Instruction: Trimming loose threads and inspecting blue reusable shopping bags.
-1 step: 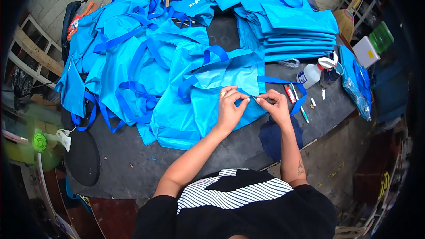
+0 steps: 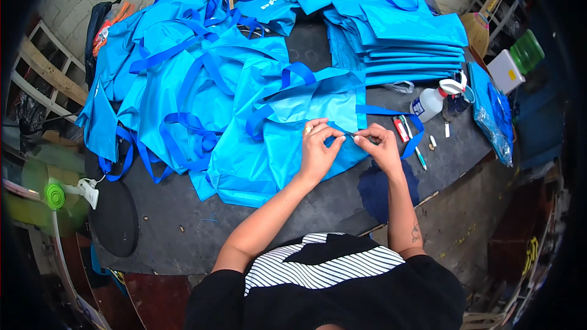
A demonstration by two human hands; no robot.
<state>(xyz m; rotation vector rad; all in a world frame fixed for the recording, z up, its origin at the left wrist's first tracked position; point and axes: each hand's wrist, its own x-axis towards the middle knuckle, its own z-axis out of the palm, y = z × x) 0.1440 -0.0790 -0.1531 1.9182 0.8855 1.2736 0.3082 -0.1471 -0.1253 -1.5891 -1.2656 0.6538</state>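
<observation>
A bright blue tote bag (image 2: 257, 165) with darker blue straps lies spread on the black table in front of me. Over its right part, my left hand (image 2: 319, 151) is closed in a pinch, thumb against forefinger. Just to the right, my right hand (image 2: 379, 146) pinches too, its fingertips close to the left ones. A narrow dark blue strip of strap shows between the hands; whatever thin thing the fingertips grip is too small to make out. One strap (image 2: 391, 110) loops out to the right, around behind my right hand.
A pile of loose blue bags (image 2: 177, 79) covers the left; a folded stack (image 2: 409, 55) stands at the back right. Along the right are a spray bottle (image 2: 428, 104), a pen (image 2: 420, 159) and a plastic-wrapped blue packet (image 2: 494, 113). A small clip fan (image 2: 55, 195) sits at the left edge.
</observation>
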